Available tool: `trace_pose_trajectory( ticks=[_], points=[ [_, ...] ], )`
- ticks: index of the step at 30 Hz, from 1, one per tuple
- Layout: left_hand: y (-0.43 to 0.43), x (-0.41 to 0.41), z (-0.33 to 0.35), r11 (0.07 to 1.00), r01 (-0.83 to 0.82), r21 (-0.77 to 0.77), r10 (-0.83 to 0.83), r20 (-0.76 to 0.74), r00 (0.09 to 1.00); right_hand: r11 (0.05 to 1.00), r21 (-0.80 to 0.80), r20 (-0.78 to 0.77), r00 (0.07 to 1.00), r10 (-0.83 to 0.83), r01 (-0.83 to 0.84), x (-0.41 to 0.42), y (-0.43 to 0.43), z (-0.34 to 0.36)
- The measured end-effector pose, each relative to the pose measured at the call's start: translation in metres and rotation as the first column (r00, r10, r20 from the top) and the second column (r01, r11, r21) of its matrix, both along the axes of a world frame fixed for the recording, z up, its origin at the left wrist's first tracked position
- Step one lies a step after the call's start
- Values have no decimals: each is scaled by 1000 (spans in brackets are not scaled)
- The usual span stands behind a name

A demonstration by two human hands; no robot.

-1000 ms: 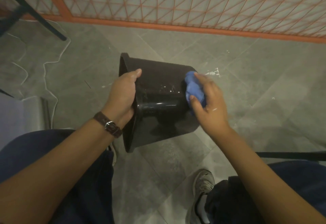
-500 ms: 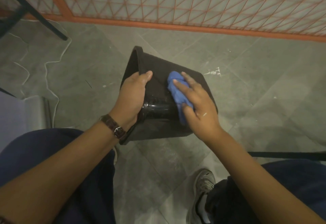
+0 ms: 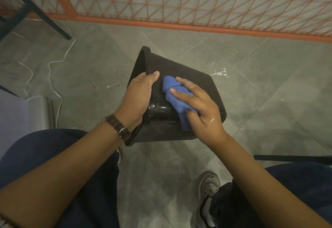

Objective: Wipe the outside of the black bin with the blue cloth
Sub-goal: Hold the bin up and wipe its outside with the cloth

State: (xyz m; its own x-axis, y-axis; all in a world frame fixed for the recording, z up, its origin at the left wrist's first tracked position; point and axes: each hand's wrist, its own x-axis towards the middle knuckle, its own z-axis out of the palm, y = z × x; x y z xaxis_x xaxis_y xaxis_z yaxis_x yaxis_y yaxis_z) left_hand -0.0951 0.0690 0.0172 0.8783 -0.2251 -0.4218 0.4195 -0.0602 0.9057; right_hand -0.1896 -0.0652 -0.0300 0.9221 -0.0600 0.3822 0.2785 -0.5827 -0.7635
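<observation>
Grey tiled floor (image 3: 251,84). One black bin (image 3: 194,82), tipped sideways above it: our left hand (image 3: 138,96) grips the rim to steady it. Our right hand (image 3: 203,113), fingers partly curled round the blue cloth (image 3: 175,98), presses it to the wall.

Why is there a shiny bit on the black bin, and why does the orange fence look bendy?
In the head view, light glints off the glossy black bin, between the left hand and the blue cloth; in the same head view, the wide-angle lens bows the orange fence slightly.
</observation>
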Motion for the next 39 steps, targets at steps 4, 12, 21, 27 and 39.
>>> trace_pose_trajectory(
  ticks=[4,12,21,27,39],
  points=[
    [-3,-3,3,999,39,-38,-40,-18,999,967,90,-88,969,-232,239,4,-18,-4],
    [-5,-6,1,999,37,20,-37,30,999,999,-43,41,999,4,-2,0,11,9],
    [-4,0,-4,1000,-13,3,13,-130,991,994,-94,45,998,-43,47,1,25,10],
    [-3,4,-13,990,-96,-102,60,-308,950,980,-172,163,984,-76,104,0,-5,-1],
    [-2,11,-12,970,-141,-196,51,-402,914,996,-63,103,993,-61,68,-2,19,-2]
  ],
)
